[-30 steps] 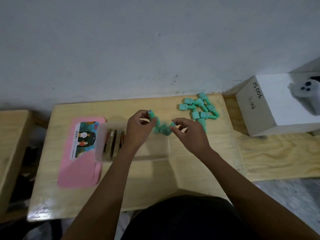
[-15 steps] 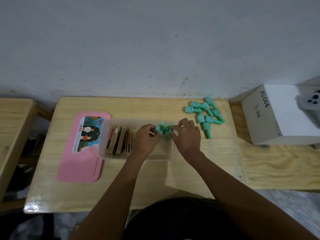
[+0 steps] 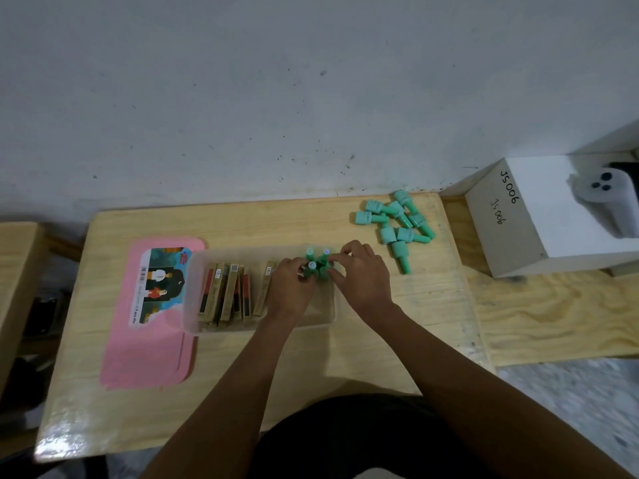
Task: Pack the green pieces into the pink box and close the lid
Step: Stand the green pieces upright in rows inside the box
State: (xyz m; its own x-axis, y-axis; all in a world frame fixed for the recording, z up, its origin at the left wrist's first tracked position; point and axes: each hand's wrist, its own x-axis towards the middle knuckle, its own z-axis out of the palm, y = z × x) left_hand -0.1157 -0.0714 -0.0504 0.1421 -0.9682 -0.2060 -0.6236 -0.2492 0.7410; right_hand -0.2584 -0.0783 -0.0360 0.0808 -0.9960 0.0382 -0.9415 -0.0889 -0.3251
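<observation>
A translucent box (image 3: pixel 193 299) stands in the middle of the wooden table. Its pink lid (image 3: pixel 145 354) with a picture label lies flat to its left. Inside the box's right end, a cluster of three green pieces (image 3: pixel 317 262) stands upright. My left hand (image 3: pixel 292 288) and my right hand (image 3: pixel 361 276) pinch this cluster from either side. A pile of several more green pieces (image 3: pixel 396 224) lies on the table at the back right, apart from both hands.
Several wooden blocks (image 3: pixel 228 295) stand on edge in the box's left half. A white box (image 3: pixel 539 216) marked JS006 sits to the right with a white device (image 3: pixel 608 198) on it. The wall runs along the table's far edge.
Both hands have lowered the green pieces into the right end of the box and stood them upright. The camera view has shifted downward.
</observation>
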